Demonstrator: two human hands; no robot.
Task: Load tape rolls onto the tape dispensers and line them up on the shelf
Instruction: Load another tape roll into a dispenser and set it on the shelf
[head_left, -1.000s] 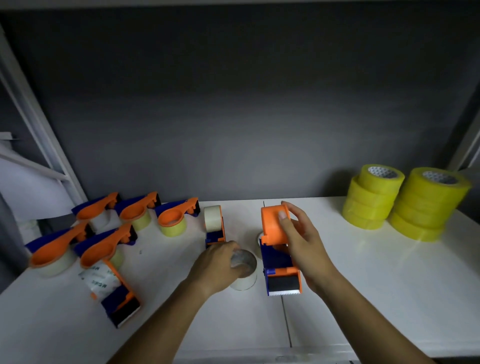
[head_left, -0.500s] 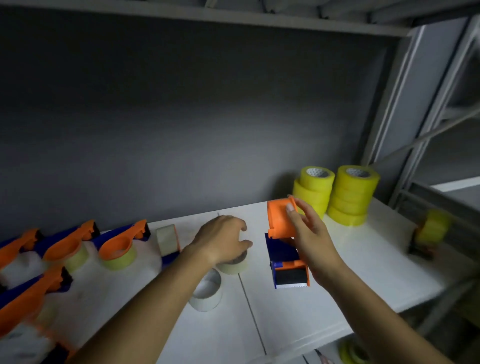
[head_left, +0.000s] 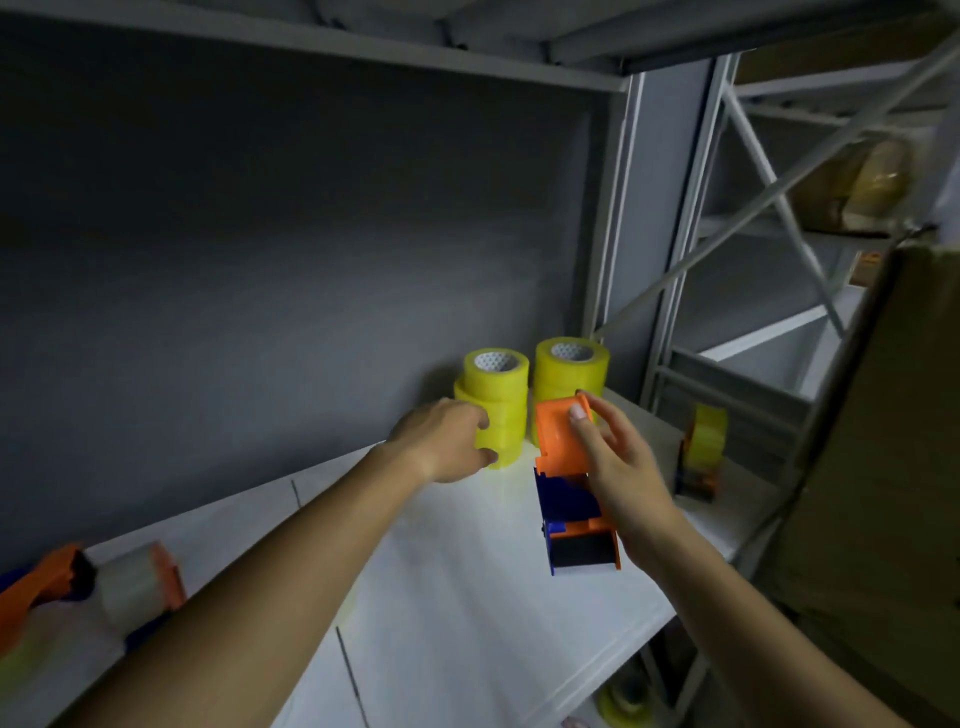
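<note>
White shelf (head_left: 467, 597) — left hand (head_left: 441, 441) gripping yellow tape stack (head_left: 496, 405), right hand (head_left: 618, 467) gripping dispenser (head_left: 569, 493)

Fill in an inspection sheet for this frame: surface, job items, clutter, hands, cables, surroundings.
Surface: white shelf, with a seam between panels.
Job's things: two stacks of yellow tape rolls by the grey back wall; an orange-and-blue dispenser with no roll visible on it; loaded dispensers at the far left, partly cut off.
Clutter: nothing seen on the shelf.
Hands: left hand has its fingers round the lower rolls of the nearer stack; right hand holds the dispenser, thumb on its orange top.
Cables: nothing seen.
Surroundings: neighbouring metal rack at right with another loaded dispenser; cardboard box at the right edge.
</note>
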